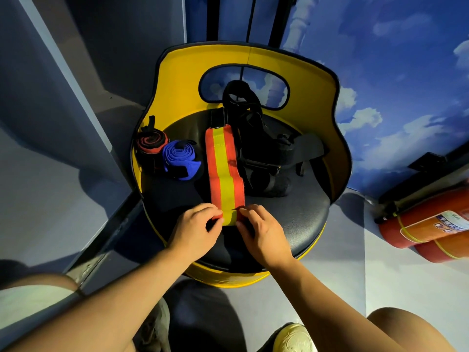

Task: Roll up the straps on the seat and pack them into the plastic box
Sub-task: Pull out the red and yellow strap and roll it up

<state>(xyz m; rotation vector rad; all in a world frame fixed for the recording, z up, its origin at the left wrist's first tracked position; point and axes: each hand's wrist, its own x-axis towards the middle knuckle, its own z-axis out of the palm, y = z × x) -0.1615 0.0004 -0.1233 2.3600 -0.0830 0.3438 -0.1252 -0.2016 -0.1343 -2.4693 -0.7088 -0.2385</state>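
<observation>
Nearest the camera, two bare forearms reach forward over a pale shoe [294, 337] on the blue-grey floor [396, 283]. The left hand [195, 229] and right hand [264, 232] meet at the front of the seat [302, 217], each pinching one side of the near end of the orange-and-yellow strap [224, 168], fingers curled round a short, tight roll formed at that end. The strap is flat woven webbing with orange edges and a yellow central band; it lies stretched away from the hands along the middle of the cushion, and its far end joins a black tab [218, 118]. The cushion is round, dark and smooth with a slight sheen, set in a glossy yellow shell whose curved backrest [177, 80] has dark piping and an oval cut-out. Left of the flat strap, a blue strap [179, 157] sits coiled in a loose spiral; touching it on the far left is a red-and-black strap [151, 143], also coiled, against the shell wall. Right of the flat strap lies a heap of black straps and buckles [266, 148], tangled, matt, with individual pieces hard to separate. On the floor at the right edge lie two orange-red cylinders [431, 224] bound with a yellow cord, one bearing a label. Behind the seat stands a wall printed with blue sky and white clouds [380, 59].
</observation>
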